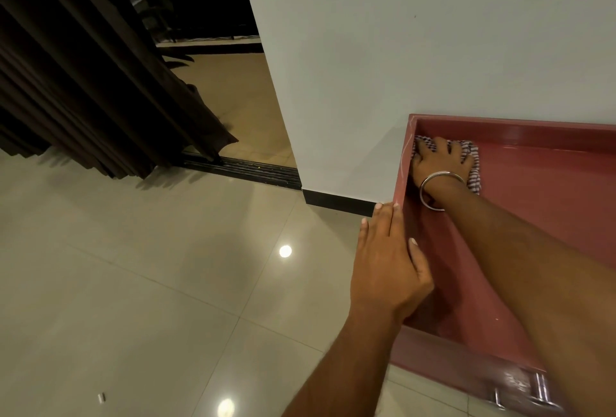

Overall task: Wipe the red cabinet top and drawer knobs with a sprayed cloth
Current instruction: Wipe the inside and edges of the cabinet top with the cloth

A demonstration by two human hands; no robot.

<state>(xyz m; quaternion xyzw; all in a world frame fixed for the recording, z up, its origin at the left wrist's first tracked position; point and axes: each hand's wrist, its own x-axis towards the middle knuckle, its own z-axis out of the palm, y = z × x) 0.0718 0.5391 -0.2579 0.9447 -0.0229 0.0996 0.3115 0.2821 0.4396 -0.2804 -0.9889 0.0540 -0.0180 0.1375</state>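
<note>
The red cabinet top (533, 190) fills the right side, with a raised rim along the wall and the left edge. My right hand (440, 160) lies flat on a striped cloth (473, 170) in the far left corner of the top, fingers spread, a metal bangle on the wrist. My left hand (386, 260) rests on the cabinet's left rim, fingers together and thumb inside the rim. Metal drawer knobs (540, 386) show blurred on the cabinet front at the bottom right.
A white wall (366, 66) stands behind and left of the cabinet, with a black skirting. Glossy beige floor tiles (150, 266) spread to the left. A dark brown curtain (83, 83) hangs over a black sliding-door track at the upper left.
</note>
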